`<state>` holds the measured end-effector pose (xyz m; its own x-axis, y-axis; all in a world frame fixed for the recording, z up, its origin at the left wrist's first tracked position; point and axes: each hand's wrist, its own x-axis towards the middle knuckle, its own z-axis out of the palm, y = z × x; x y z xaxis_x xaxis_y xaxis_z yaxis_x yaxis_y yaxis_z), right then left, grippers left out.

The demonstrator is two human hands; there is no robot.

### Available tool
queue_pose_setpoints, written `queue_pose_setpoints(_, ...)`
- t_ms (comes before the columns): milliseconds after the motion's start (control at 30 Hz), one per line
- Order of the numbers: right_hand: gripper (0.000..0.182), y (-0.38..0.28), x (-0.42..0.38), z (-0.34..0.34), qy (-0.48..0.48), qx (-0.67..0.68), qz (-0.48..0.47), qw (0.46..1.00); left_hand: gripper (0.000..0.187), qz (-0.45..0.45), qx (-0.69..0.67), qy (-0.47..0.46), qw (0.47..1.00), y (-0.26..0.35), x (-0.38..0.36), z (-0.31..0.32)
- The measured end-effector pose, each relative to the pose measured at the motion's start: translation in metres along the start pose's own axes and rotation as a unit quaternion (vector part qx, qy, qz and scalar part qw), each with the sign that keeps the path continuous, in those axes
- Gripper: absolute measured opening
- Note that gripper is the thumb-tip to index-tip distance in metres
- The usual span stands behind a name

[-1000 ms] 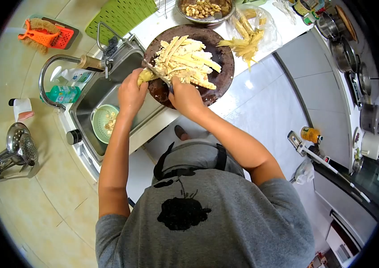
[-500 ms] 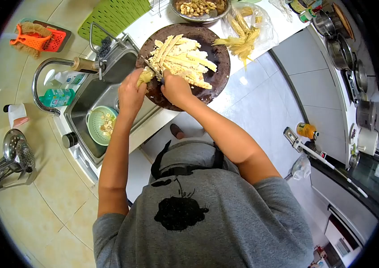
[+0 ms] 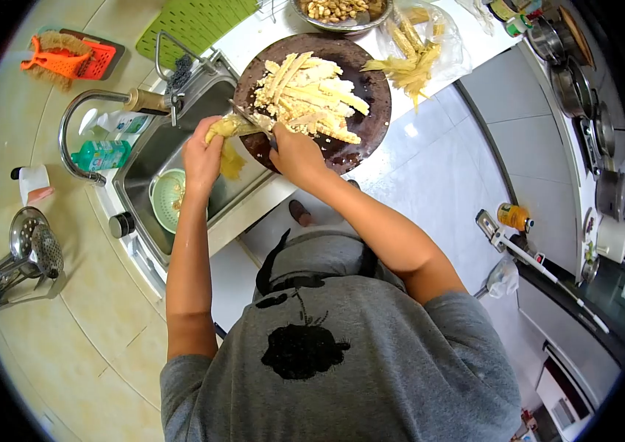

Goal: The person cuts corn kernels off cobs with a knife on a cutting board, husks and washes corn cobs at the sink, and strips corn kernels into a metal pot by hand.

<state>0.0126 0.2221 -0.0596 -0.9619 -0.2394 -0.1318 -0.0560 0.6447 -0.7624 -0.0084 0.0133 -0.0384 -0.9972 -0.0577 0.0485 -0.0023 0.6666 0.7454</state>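
Observation:
My left hand [image 3: 201, 158] is closed round the husk end of a corn cob [image 3: 234, 127], with loose husk hanging below it toward the sink. My right hand [image 3: 298, 157] grips a knife [image 3: 248, 115] by its dark handle, the blade lying across the cob at the board's left edge. On the round dark chopping board [image 3: 360, 147] lies a heap of cut corn [image 3: 312, 99], with long strips of kernels and loose bits. Where exactly the blade meets the cob is partly hidden by my fingers.
Left of the board is a steel sink [image 3: 135, 175] holding a green colander [image 3: 170, 202]; its faucet [image 3: 69, 129] arches over the side. Behind the board stand a metal bowl [image 3: 342, 28] of food pieces and a plastic bag [image 3: 449, 55] with cobs and husks.
My left hand has shifted left and slightly down, exposing more of the cob and hanging husk. The knife stays at the cob in my right hand. The whole view has shifted slightly.

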Motion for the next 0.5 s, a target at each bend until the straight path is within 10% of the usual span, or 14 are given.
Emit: queue_pose_setpoints(500, 0.019, 0.007, 0.042, 0.027, -0.037, -0.094, 0.062, 0.993, 0.030, 0.004, -0.001, -0.031, 1.000, 0.025, -0.006, 0.005)
